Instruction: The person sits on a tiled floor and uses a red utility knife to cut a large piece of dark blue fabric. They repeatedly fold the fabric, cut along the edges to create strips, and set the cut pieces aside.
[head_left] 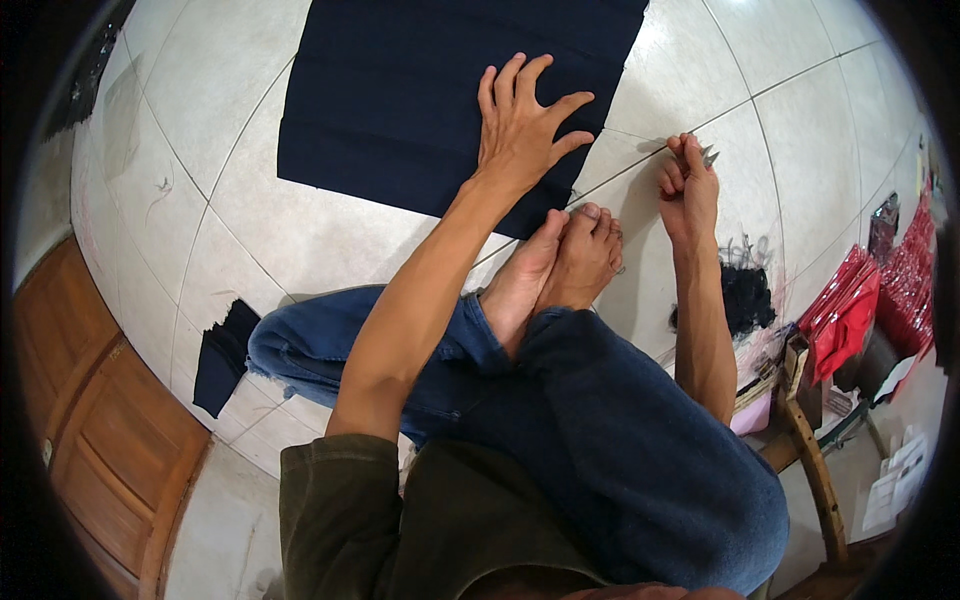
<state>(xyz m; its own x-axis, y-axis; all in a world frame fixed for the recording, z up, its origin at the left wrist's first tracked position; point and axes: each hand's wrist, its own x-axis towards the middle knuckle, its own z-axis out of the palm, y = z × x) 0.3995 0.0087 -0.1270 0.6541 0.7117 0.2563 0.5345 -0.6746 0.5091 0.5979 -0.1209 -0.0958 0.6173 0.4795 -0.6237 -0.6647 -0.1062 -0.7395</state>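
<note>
A large dark navy cloth (pixel 390 110) lies spread on the tiled floor, running past the top edge of the view. My left hand (pixel 522 130) is over its right part with fingers and thumb spread, holding nothing. Whether the fingertips press on the cloth, I cannot tell. To the right of the cloth, my right hand (pixel 688 195) is closed around small pointed metal snips (pixel 710 157). Two sharp tips stick out beside the fingers; the rest is hidden in the hand.
My bare feet (pixel 570 262) are at the cloth's near edge. A dark cloth scrap (pixel 224 358) lies left of my knee. Dark thread scraps (pixel 746 300) are beside my right forearm. Red plastic packages (pixel 840 312) and a wooden frame (pixel 815 475) stand right; a wooden door (pixel 125 450) is left.
</note>
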